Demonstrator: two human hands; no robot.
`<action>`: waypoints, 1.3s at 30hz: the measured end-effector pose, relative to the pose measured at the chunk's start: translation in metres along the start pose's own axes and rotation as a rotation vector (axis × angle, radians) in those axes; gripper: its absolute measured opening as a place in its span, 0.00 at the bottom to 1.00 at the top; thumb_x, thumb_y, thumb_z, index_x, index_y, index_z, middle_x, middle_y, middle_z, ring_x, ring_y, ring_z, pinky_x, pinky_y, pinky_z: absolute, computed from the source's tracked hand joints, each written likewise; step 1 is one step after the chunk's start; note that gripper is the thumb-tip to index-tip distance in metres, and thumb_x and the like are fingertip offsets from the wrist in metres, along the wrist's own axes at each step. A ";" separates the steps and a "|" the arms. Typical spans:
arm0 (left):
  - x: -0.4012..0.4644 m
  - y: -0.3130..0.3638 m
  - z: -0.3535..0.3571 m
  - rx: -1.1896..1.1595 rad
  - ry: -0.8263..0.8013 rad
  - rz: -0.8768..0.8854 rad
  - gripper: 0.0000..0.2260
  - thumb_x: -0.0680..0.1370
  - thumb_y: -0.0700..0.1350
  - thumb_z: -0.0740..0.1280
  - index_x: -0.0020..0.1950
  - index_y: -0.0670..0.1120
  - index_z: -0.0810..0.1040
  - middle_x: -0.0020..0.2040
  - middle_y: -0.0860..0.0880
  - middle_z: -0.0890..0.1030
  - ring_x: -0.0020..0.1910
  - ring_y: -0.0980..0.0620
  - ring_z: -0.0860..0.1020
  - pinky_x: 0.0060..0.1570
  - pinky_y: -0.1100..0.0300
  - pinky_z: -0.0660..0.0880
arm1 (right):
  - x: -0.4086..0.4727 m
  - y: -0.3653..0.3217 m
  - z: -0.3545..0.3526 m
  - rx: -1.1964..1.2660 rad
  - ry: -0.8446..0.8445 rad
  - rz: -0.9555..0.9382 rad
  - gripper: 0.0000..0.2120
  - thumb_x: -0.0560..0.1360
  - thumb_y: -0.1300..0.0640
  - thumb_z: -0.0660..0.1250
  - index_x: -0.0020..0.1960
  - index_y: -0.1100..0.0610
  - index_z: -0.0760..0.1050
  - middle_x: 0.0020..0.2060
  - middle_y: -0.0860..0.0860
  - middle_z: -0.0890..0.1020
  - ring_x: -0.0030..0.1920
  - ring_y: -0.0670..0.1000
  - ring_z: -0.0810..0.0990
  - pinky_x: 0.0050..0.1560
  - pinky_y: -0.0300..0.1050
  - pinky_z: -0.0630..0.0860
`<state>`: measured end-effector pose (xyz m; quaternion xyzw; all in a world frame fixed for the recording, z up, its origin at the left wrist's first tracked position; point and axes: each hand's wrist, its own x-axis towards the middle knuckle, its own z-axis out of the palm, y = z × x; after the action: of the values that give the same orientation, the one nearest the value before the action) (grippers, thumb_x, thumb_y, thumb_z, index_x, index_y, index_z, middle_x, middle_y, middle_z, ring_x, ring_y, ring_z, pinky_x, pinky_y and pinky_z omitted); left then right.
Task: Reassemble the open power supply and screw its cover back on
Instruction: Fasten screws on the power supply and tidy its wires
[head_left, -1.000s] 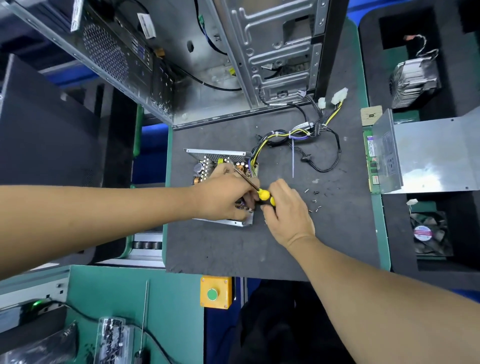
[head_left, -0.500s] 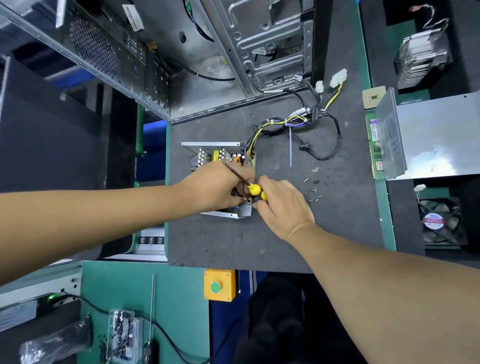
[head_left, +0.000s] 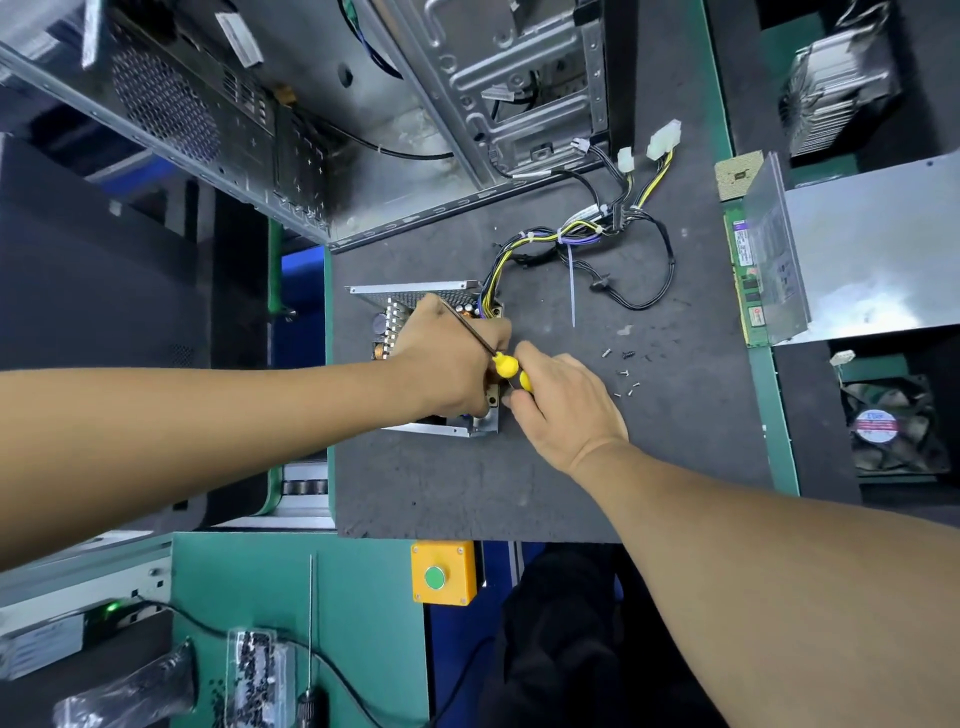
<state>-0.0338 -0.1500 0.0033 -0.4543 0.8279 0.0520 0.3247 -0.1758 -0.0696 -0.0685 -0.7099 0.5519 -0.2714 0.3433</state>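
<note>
The open power supply (head_left: 415, 304) lies on a dark mat (head_left: 519, 483), its circuit board and capacitors showing. My left hand (head_left: 447, 358) covers its right half, fingers curled down over the right edge of the case. My right hand (head_left: 561, 405) grips the yellow handle of a screwdriver (head_left: 506, 366) right beside the left hand. Its dark shaft slants up and left across the back of my left hand. The tip's contact is hidden. Several loose screws (head_left: 623, 371) lie on the mat just right of my hands. The silver metal cover (head_left: 857, 249) rests far right.
A bundle of cables (head_left: 597, 239) runs from the supply toward an open computer case (head_left: 415, 130) at the back. A memory stick (head_left: 748, 280), a heatsink (head_left: 836, 88) and a fan (head_left: 883, 426) sit on the right. A yellow button box (head_left: 441, 571) hangs at the front edge.
Both hands stay at the supply's right edge with the screwdriver between them; the right hand has closed in slightly on the left. The view has shifted a little.
</note>
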 end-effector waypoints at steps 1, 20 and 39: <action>0.001 0.003 0.000 0.029 -0.016 -0.007 0.17 0.66 0.53 0.70 0.51 0.54 0.67 0.33 0.55 0.73 0.31 0.52 0.68 0.45 0.53 0.60 | 0.000 0.001 0.000 0.001 -0.001 -0.003 0.19 0.77 0.57 0.64 0.45 0.45 0.52 0.31 0.41 0.60 0.39 0.55 0.66 0.37 0.47 0.59; -0.003 0.005 -0.007 0.017 0.029 -0.005 0.21 0.69 0.47 0.71 0.57 0.44 0.69 0.38 0.48 0.80 0.34 0.43 0.76 0.41 0.54 0.71 | 0.000 0.003 0.004 0.021 0.027 -0.012 0.22 0.75 0.57 0.62 0.43 0.42 0.48 0.33 0.45 0.67 0.37 0.56 0.66 0.34 0.47 0.61; 0.007 0.007 -0.012 -0.064 -0.131 -0.014 0.23 0.68 0.47 0.75 0.55 0.45 0.66 0.40 0.49 0.74 0.41 0.42 0.77 0.31 0.57 0.70 | 0.000 0.003 0.004 0.014 0.020 -0.004 0.21 0.75 0.56 0.62 0.45 0.42 0.49 0.35 0.45 0.68 0.37 0.56 0.67 0.36 0.47 0.61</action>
<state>-0.0477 -0.1559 0.0071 -0.4660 0.7995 0.1059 0.3639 -0.1745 -0.0693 -0.0739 -0.7058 0.5520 -0.2829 0.3421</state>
